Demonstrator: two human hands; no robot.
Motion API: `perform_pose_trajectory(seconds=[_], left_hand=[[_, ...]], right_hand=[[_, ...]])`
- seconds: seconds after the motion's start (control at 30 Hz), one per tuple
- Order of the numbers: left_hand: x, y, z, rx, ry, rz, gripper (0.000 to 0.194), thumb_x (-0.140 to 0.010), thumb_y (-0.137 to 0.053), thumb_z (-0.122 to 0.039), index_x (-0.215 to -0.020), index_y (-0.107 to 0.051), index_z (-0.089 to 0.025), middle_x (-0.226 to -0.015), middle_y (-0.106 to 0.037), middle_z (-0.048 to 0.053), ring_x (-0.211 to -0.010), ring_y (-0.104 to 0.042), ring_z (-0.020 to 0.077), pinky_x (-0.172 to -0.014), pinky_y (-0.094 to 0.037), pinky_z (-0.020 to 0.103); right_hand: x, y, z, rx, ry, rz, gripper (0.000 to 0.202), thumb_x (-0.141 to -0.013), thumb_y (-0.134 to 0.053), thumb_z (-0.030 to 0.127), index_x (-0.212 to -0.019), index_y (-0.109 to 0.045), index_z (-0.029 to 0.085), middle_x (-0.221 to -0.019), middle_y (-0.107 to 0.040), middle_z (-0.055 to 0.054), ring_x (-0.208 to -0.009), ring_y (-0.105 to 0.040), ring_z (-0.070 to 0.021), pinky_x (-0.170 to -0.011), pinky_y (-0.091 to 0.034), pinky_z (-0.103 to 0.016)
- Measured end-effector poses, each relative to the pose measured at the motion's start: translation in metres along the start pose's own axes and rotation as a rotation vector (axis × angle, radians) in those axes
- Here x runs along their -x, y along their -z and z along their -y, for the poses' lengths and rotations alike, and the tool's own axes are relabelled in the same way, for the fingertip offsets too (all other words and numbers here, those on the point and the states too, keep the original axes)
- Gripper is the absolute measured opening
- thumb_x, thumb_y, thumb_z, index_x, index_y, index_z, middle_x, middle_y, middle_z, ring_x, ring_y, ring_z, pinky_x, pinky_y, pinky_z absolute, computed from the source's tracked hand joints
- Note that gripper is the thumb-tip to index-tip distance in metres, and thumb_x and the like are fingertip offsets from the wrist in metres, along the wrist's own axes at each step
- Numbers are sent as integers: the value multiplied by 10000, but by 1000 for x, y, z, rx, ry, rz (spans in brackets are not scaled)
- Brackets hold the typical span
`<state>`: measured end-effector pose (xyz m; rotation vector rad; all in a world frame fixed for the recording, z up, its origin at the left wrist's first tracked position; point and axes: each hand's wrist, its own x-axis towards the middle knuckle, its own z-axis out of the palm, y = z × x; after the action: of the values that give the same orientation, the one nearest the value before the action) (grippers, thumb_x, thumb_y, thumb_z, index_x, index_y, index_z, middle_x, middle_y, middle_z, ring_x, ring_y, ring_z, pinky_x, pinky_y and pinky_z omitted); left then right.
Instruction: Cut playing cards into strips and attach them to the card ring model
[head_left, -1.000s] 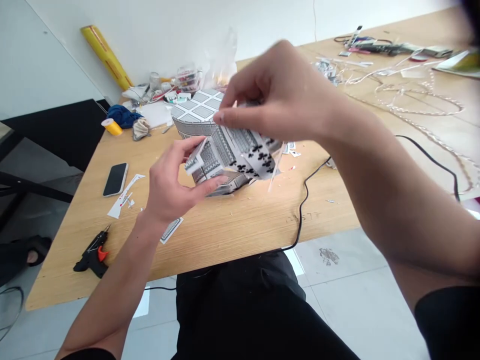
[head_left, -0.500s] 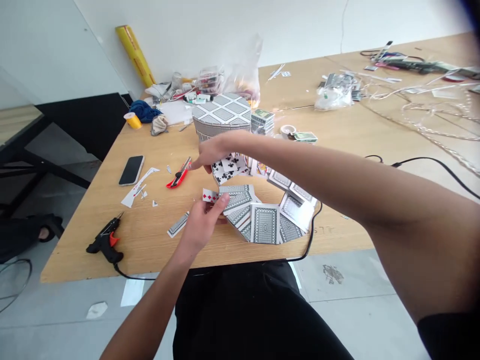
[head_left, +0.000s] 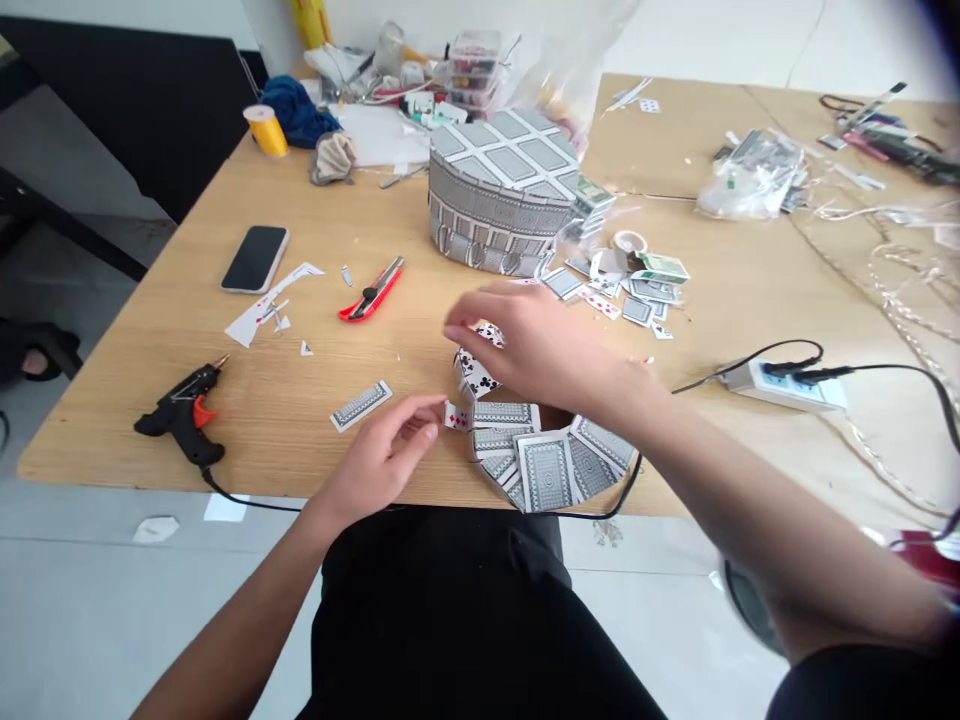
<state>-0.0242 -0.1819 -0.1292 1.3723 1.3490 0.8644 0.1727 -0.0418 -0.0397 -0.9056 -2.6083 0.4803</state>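
A curved ring of overlapping playing cards (head_left: 546, 472), mostly backs up, rests near the table's front edge. My left hand (head_left: 386, 450) is beside its left end, thumb and forefinger apart. The forefinger's tip is at a small card tab with red diamonds (head_left: 456, 416) that sticks out from the ring. Over the ring's far side hovers my right hand (head_left: 517, 335), fingers bent and apart, with nothing visible in them. It partly covers some face-up club cards (head_left: 474, 375). A cut card strip (head_left: 361, 405) lies left of my left hand.
Behind stands a card-covered box (head_left: 499, 200). A red utility knife (head_left: 373, 290), phone (head_left: 256, 259), paper scraps (head_left: 259, 312) and glue gun (head_left: 182, 413) lie to the left. Loose cards (head_left: 637, 310) and a power strip (head_left: 784, 383) are on the right. A black cord passes by the ring.
My right hand has drawn back from near the utility knife to above the ring. My left hand has let go of the ring's left end. The view has shifted.
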Motion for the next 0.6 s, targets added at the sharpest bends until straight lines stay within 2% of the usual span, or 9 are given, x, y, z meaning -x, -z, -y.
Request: perform_pose_trajectory(seconds=[0.03,0.1,0.17,0.23,0.37,0.6], left_hand=[[-4,-1,1,46,11,-19,376,-1093,-596,-459,-1379,-703,-238,-1221,-775,88,-1117,-739,228,-1010,-587,377],[-12,-5,0,123,28,-37,337,-1086,-609,-462,-1287,-741,-226,-1118,-787,71,-1005,-746,205,-927,-598,344],[-19,-9,-1,175,34,-10,295,-1063,-651,-450,-1216,-752,-219,-1040,-791,52,-928,-739,188,-853,-591,315],[-25,-13,-4,204,39,31,265,-1040,-691,-437,-1178,-750,-219,-1020,-796,43,-901,-733,180,-819,-576,299],[-31,-18,-9,222,66,55,238,-1000,-749,-424,-1116,-736,-217,-979,-791,30,-894,-722,177,-793,-550,286],[-40,-17,-12,186,77,49,201,-979,-764,-401,-979,-696,-212,-900,-738,1,-815,-675,145,-723,-513,258]], right_hand=[[18,5,5,-19,-18,-61,194,-1085,-606,252,-1036,-777,174,-979,-789,-82,-898,-715,-216,-815,-487,-334],[53,7,12,-56,-62,-71,158,-1067,-646,233,-1002,-783,191,-949,-783,-62,-853,-718,-200,-772,-510,-326],[78,0,15,-95,-104,-33,153,-1066,-650,226,-1053,-799,197,-1001,-787,-70,-896,-730,-214,-799,-554,-348],[92,-13,14,-102,-114,-31,172,-1069,-648,227,-1130,-806,191,-1079,-787,-96,-970,-737,-243,-867,-593,-393],[96,-32,11,-129,-119,-25,206,-1080,-644,261,-1174,-815,194,-1073,-758,-109,-959,-723,-240,-860,-616,-404],[91,-33,9,-192,-186,12,160,-1070,-658,238,-1149,-794,209,-1060,-764,-78,-945,-738,-209,-805,-598,-342]])
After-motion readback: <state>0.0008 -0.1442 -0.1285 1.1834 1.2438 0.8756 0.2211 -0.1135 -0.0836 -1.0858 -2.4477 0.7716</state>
